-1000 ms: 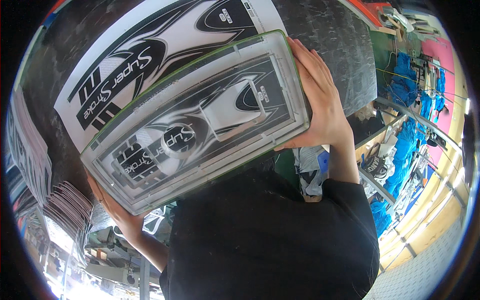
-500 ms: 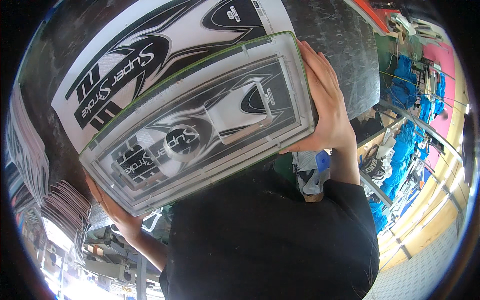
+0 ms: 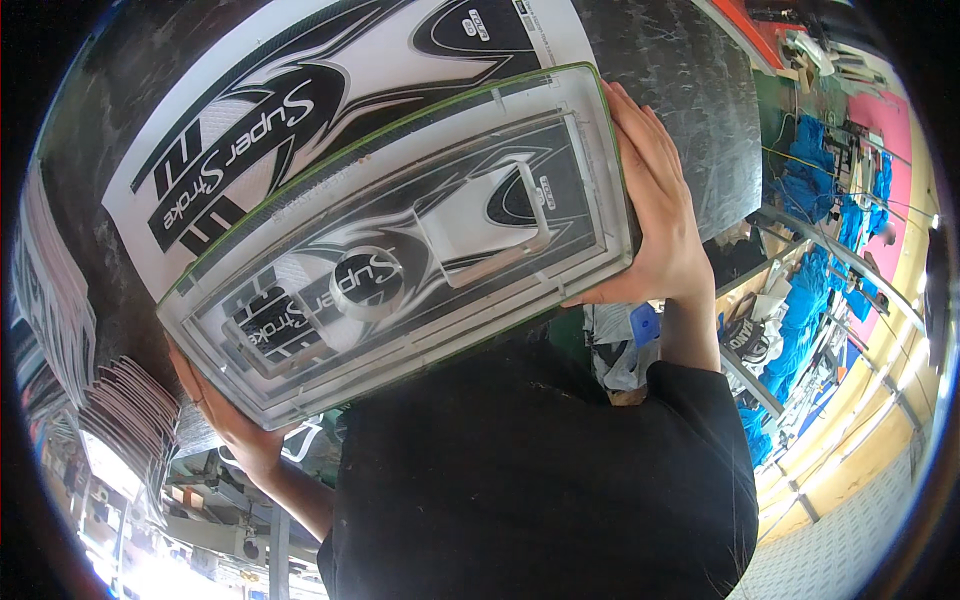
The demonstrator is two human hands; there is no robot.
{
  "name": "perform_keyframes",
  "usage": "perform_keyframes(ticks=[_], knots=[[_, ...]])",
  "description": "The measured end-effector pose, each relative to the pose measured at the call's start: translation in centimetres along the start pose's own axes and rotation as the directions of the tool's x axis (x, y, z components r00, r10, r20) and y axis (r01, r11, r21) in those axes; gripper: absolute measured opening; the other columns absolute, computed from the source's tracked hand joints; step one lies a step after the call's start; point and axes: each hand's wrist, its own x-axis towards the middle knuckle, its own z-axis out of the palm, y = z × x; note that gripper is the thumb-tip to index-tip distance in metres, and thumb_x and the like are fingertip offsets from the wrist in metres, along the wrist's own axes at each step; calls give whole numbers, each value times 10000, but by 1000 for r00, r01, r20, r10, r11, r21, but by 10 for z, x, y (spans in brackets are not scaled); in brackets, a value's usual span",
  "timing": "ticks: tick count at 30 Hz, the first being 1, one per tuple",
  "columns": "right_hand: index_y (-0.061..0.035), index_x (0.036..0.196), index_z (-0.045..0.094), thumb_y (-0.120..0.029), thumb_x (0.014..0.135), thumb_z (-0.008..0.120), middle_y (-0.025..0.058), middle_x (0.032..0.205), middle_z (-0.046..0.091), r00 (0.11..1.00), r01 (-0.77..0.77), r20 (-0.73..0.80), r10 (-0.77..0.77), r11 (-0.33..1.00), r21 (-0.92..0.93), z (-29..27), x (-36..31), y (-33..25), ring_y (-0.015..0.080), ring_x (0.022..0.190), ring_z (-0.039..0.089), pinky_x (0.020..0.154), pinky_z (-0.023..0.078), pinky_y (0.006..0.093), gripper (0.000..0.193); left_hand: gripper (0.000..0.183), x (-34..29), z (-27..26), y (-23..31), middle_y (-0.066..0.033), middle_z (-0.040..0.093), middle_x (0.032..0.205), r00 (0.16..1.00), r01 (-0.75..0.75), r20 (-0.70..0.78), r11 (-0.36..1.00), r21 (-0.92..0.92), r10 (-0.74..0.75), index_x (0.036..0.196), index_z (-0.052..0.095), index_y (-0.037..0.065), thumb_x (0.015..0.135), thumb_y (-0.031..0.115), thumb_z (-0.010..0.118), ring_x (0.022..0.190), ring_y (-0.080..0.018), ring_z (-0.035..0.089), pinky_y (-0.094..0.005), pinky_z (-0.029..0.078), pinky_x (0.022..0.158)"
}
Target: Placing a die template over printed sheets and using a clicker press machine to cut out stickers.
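A long, clear plastic block (image 3: 440,352) with a green edge is held between my two hands, tilted up at its right end. It looks like a see-through template or cutting die. Round and squared outlines show in it, and the black, white and grey print of a sheet is visible through it. My right hand (image 3: 655,215) grips the right end, fingers along the far side and thumb underneath. At the lower left end, my left hand (image 3: 232,430) holds the corner, its fingers partly hidden behind the block. Beyond the block lies the printed sheet (image 3: 375,65).
The sheet rests on a dark, marked tabletop (image 3: 690,100). A stack of sheets (image 3: 130,420) stands at the left, with more piled sheets (image 3: 55,270) farther along. On the right are metal racks with blue plastic bags (image 3: 800,300), and a red edge (image 3: 740,30) at the far right.
The printed sheet appears slightly farther right in the view, and the block's far right corner has shifted a little right. Both hands keep the same hold.
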Motion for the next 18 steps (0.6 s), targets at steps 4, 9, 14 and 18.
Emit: perform_keyframes(ticks=[4,9,14,18], knots=[[55,1421,397,-635,517,826,225,1508,347,1000,-9,-9,9,1000,1,-2,0,0,384,1411,330,1133,254,551,1216,1047,1,-1,0,-313,298,1502,1000,-2,21,999,32,2,1430,368,-67,751,667,679,1410,-468,271,-573,252,1126],[47,1425,396,-645,527,814,226,1510,344,1000,0,-13,0,1000,-8,3,-1,0,386,1408,335,1131,260,550,1208,1053,0,-1,0,-309,305,1501,1000,-12,23,998,58,11,1425,365,-85,744,647,694,1408,-465,277,-564,251,1128],[41,1427,395,-669,536,797,220,1513,342,1000,2,-8,-2,1000,-19,2,0,-1,385,1408,333,1135,255,551,1209,1081,-2,-2,2,-312,301,1501,999,38,10,999,25,-38,1430,365,-77,735,691,678,1410,-458,274,-566,253,1128],[30,1430,396,-682,537,789,211,1515,343,1000,-12,-2,12,999,-35,-1,-1,0,381,1411,329,1140,250,553,1208,1124,0,-1,-3,-314,294,1503,999,-8,41,999,50,6,1443,352,-63,715,737,661,1411,-462,267,-577,253,1127]])
